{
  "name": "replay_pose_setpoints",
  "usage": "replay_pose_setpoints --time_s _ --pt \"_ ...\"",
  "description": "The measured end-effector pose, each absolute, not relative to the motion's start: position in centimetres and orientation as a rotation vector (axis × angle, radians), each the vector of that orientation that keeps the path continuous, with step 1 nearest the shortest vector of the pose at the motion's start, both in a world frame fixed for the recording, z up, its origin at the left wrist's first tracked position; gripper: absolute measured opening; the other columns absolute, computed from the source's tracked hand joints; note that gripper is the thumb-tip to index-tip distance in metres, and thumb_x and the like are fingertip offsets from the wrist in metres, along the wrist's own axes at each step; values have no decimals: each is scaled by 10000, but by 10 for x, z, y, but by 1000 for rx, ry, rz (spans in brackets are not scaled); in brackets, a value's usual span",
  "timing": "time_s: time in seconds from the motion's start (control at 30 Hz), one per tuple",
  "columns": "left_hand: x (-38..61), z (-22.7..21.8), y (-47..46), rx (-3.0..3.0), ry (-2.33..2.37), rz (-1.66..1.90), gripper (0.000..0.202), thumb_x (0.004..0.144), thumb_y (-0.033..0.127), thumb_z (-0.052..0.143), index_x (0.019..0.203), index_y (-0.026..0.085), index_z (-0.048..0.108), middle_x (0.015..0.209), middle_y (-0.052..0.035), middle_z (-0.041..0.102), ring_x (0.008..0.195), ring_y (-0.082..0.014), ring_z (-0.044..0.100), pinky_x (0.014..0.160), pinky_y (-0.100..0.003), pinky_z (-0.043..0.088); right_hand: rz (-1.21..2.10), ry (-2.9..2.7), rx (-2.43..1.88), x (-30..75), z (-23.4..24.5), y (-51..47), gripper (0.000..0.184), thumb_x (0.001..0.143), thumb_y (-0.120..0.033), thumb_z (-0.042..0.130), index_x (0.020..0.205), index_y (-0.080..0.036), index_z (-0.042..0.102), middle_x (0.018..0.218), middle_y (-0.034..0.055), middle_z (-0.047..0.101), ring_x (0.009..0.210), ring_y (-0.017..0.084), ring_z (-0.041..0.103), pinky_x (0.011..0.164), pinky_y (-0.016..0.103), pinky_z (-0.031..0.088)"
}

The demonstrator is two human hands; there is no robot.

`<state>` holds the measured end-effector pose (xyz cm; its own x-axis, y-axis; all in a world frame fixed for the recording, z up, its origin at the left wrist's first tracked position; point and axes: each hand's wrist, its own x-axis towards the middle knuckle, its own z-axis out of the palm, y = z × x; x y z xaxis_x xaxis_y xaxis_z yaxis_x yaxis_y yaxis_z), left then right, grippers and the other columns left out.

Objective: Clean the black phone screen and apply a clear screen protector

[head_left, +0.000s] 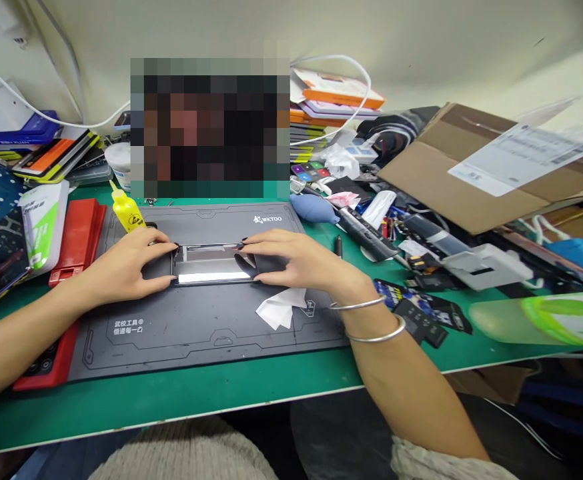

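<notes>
A smartphone with a shiny, reflective front lies sideways on the dark grey work mat. My left hand grips its left end, thumb at the near edge and fingers at the far edge. At the other end, my right hand holds it the same way, with two metal bangles on the wrist. Near the right hand, a crumpled white wipe rests on the mat. Behind my left hand stands a yellow bottle with a narrow nozzle.
Red tool cases line the mat's left side. On the right are a blue air blower, loose phone parts, a cardboard box and a green-white bottle. A pixelated patch hides the back. The green table's front edge runs close to my body.
</notes>
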<state>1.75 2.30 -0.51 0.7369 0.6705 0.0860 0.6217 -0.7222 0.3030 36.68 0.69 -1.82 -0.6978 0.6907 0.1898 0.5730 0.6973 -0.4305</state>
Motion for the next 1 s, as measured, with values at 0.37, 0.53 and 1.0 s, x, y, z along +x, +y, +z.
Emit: replay_pose_setpoints --time_s 0.37,0.53,1.0 --pt "17 -7 24 2722 1010 279 597 872 572 605 1264 125 647 1242 -160 603 1147 -332 567 1033 -491 461 484 -2542 -973 365 -17 6 499 801 -275 786 1272 -203 637 1239 95 710 1144 279 655 1000 442 531" --pt "18 -4 22 2702 1011 269 603 891 583 560 1260 115 650 1246 -172 601 1150 -339 571 1034 -509 462 473 -2523 -1009 365 -19 5 480 812 -280 777 1269 -222 641 1235 82 716 1143 276 663 999 437 536" --pt "18 -4 22 2716 1025 255 601 898 591 531 1258 122 637 1246 -172 595 1146 -336 568 1022 -514 468 506 -2439 -1082 365 -22 6 503 807 -327 741 1291 -225 644 1272 83 710 1180 292 652 1015 469 527"
